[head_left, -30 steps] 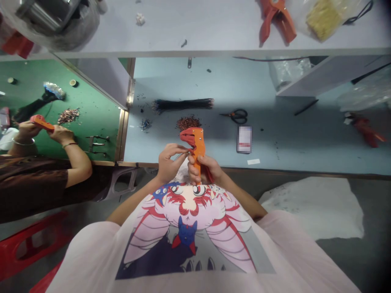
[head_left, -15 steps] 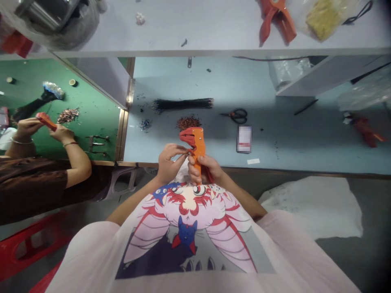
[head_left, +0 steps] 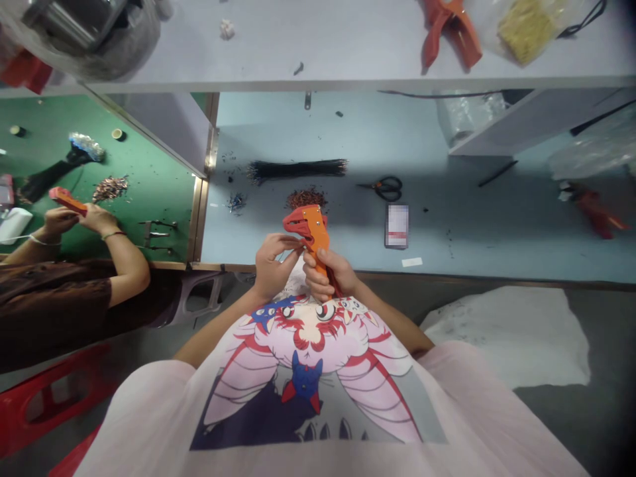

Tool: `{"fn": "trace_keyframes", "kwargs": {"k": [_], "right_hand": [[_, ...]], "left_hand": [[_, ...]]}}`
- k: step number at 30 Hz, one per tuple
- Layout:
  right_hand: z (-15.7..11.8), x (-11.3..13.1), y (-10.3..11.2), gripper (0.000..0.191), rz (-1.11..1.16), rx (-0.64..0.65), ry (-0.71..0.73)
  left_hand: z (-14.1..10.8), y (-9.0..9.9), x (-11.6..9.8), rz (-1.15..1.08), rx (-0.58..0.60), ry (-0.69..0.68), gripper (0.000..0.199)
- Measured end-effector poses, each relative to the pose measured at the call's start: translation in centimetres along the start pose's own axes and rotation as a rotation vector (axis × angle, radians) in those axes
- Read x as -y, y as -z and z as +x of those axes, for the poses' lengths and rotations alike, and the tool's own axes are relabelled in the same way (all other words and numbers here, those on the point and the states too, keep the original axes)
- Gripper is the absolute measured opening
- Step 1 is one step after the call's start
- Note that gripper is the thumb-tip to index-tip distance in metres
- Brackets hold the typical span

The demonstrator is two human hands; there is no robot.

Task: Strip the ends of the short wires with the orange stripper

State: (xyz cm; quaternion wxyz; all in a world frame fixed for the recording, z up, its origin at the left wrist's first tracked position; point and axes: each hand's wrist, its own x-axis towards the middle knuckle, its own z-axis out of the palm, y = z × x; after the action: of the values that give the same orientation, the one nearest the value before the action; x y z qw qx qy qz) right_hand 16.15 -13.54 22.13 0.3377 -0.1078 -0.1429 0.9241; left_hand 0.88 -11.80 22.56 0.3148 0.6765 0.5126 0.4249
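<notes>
While right hand (head_left: 328, 275) grips orange wire stripper (head_left: 314, 232), left hand (head_left: 273, 266) pinches, fingertips just beside tool's head.

Phone screen (head_left: 397, 226) blurred; lower handle of orange wire stripper (head_left: 312, 228) hidden by right-hand fingers (head_left: 318, 277); anything in left-hand fingers (head_left: 291, 242) too thin to tell; plastic bag (head_left: 527, 26) cut off by top edge; specks on counter (head_left: 497, 262) too small to tell.

Wire bundle (head_left: 297, 171) behind cut-wire pile (head_left: 307, 199); scissors (head_left: 385, 189) right of both; phone (head_left: 397, 226) just before scissors, all on bench (head_left: 472, 225).
</notes>
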Motion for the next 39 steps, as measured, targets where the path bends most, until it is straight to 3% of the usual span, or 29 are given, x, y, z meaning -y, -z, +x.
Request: {"fn": "trace_keyframes", "kwargs": {"k": [7, 12, 21, 29, 39], "right_hand": [[0.3, 0.3, 1.1, 0.032, 0.144, -0.091, -0.006], [-0.2, 0.8, 1.4, 0.032, 0.168, -0.032, -0.098], [-0.4, 0.8, 1.9, 0.029, 0.16, 0.073, -0.08], [-0.4, 0.9, 2.2, 0.026, 0.058, 0.112, -0.154], [-0.4, 1.2, 1.5, 0.02, 0.047, 0.112, -0.135]], "left_hand": [[0.0, -0.5, 0.8, -0.063, 0.032, 0.189, 0.01], [0.0, -0.5, 0.7, -0.061, 0.055, 0.249, 0.012], [0.5, -0.2, -0.4, -0.399, 0.051, 0.433, 0.017], [0.9, -0.5, -0.5, -0.72, 0.121, 0.721, 0.02], [0.9, -0.5, -0.6, -0.693, 0.206, 0.731, 0.027]]}}
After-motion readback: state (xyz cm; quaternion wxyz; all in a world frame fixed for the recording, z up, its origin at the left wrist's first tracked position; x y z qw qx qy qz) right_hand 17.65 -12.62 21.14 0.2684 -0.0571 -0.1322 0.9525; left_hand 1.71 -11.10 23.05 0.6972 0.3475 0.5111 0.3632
